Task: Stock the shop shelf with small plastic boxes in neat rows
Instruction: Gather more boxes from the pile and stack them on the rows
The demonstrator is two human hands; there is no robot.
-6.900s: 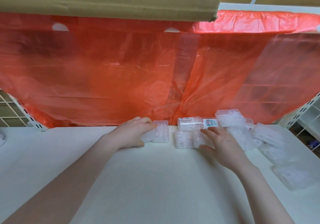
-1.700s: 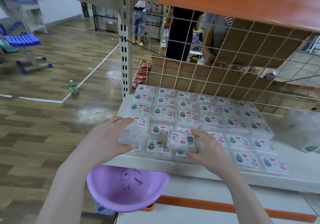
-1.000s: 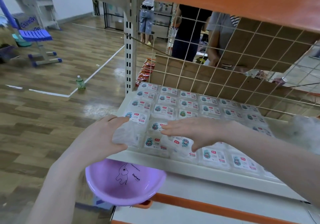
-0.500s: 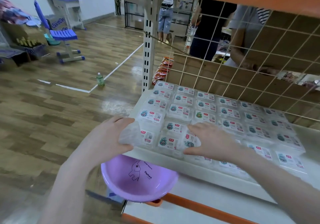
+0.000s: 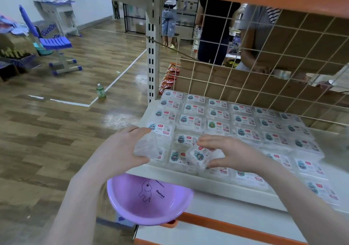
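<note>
My left hand [image 5: 122, 148] gripped a clear box [image 5: 146, 147] at the shelf's [image 5: 211, 183] front-left corner — fingers over the top, thumb under the near edge, box tilted up off the row. Its label could not be read from this angle.

My right hand [image 5: 233, 155] pinched a second box [image 5: 200, 155] between thumb and forefinger, the other fingers spread flat above it. That box sat tilted on top of the front rows, its cartoon label facing up, touching the boxes beneath.

The rows [image 5: 226, 120] of labelled boxes covered the shelf from the wire grid [image 5: 264, 70] at the back to the front lip, laid flat and edge to edge. The rows toward the right front blurred and I could not count them.

Below the shelf's left end — a purple bowl [image 5: 149, 201] with an elephant drawing inside, resting on the lower shelf [image 5: 236, 216] and overhanging its left end. An orange strip ran along that lower shelf's edge.

Floor to the left: wood planks, white tape lines, a small green bottle [image 5: 101, 91] standing upright near the tape corner, a blue chair [image 5: 52, 44] further back. People [image 5: 215, 29] stood behind the grid.
</note>
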